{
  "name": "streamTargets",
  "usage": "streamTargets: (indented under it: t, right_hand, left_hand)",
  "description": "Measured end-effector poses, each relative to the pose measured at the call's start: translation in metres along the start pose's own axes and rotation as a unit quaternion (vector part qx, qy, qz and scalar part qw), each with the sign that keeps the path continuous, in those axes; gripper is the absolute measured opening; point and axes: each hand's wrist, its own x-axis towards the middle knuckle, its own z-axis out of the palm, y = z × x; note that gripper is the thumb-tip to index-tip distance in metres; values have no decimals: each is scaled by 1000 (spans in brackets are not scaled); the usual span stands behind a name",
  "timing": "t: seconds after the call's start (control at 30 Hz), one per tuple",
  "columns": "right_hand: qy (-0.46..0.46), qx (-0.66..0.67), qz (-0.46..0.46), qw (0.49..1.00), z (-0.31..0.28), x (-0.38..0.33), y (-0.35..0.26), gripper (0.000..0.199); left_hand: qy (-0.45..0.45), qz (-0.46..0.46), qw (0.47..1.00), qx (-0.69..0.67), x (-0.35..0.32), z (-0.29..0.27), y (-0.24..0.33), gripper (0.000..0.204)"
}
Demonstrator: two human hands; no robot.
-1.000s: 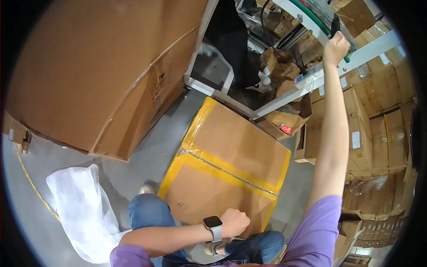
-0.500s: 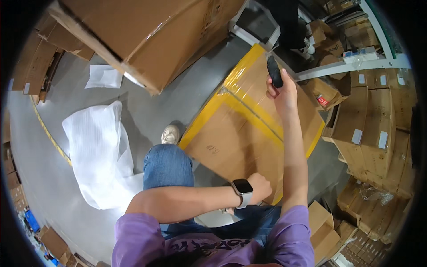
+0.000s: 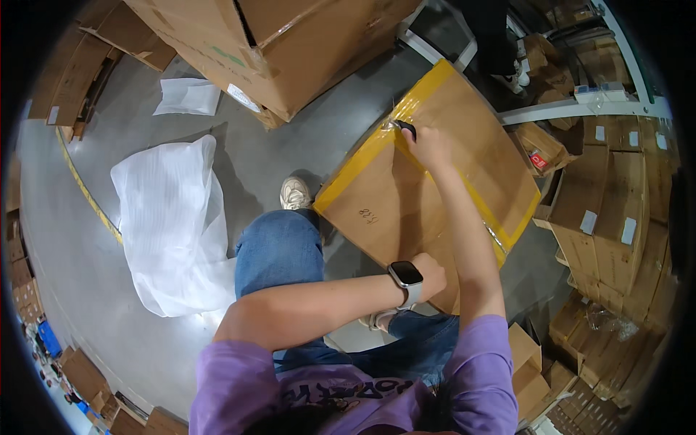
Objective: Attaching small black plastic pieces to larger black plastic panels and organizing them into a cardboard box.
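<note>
Two hands are working on one sealed cardboard box lying on the floor before the person's knees. The right hand is reaching out to the box's far end, its fingers curled tight around a small dark cutter, whose tip is touching the yellow tape where the edge band is meeting the centre seam. The left hand, wearing a wristwatch, is pressing on the box's near edge; its fingers are bunched into a loose fist, holding nothing. Judging by this, the tape-slitting step is just beginning, with the seam looking uncut. Drawing the blade along the seam would call for a shallow, steady pull while the left hand is kept clear of the line. White plastic wrap is lying just beside the left leg, and a larger carton is standing beyond.
</note>
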Motion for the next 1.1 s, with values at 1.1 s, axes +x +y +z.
streamTargets:
  t: [1.1]
  right_hand:
    - [-398,-368,214,813,-48,-446,371,22]
  left_hand:
    - [-54,23,998,37,13,25,0,16]
